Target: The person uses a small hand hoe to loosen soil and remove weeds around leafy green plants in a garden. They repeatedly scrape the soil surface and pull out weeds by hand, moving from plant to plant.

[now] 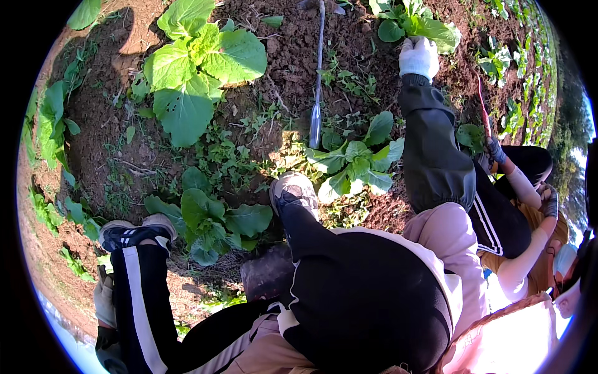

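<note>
My right hand (419,57), in a white knit glove with a dark sleeve cover above it, reaches out to a leafy green plant (423,25) at the top right. Its fingers are curled against the lower leaves; whether they grip anything is hidden. At the lower left, beside my striped trouser leg (135,299), my left hand (105,299) is gloved and closed around a dark, narrow handle-like object (101,272), most of it out of sight. A hoe-like tool with a metal shaft (319,70) lies on the soil between large-leaved plants, its head at the top edge.
My shoes (295,190) stand among leafy plants (357,163) and low weeds (224,149). Near my left shoe grows another plant (210,217). At the right a seated person (528,233) in gloves holds a red-handled tool (481,96). A pink brim (504,334) covers the lower right.
</note>
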The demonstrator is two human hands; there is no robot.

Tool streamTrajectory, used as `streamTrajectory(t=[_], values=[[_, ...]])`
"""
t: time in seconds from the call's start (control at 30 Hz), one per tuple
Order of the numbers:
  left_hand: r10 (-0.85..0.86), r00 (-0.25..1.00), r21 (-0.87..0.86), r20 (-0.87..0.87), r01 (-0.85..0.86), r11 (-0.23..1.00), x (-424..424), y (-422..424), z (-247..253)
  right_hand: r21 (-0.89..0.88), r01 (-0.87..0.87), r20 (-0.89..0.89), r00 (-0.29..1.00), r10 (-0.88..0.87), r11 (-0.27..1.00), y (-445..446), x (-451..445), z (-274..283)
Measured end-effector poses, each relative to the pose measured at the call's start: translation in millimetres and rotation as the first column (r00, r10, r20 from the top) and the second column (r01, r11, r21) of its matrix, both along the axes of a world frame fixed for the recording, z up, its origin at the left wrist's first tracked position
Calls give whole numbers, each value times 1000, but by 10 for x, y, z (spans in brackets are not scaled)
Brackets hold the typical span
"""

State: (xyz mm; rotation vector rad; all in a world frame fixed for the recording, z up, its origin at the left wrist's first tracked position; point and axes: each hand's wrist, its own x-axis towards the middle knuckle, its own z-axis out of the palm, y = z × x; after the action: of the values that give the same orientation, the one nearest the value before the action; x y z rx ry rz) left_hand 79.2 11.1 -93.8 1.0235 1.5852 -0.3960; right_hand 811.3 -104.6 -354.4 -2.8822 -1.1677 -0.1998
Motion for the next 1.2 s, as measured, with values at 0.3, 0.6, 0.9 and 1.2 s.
streamTrajectory(t=[0.3,0.6,0.9,1.2], values=[[-53,997,-45,-57,50,998,-66,69,35,-252,105,-220,962,-162,962,-65,-56,44],[-39,996,57,-78,44,997,-310,-5,-45,-385,-78,-364,928,-74,920,-12,209,66],[-15,999,82,-45,19,996,-308,3,-66,-267,-73,-625,773,-114,961,-395,-705,374],[34,997,111,-67,-26,994,-242,-4,-91,0,-49,-741,671,33,999,348,-719,116]])
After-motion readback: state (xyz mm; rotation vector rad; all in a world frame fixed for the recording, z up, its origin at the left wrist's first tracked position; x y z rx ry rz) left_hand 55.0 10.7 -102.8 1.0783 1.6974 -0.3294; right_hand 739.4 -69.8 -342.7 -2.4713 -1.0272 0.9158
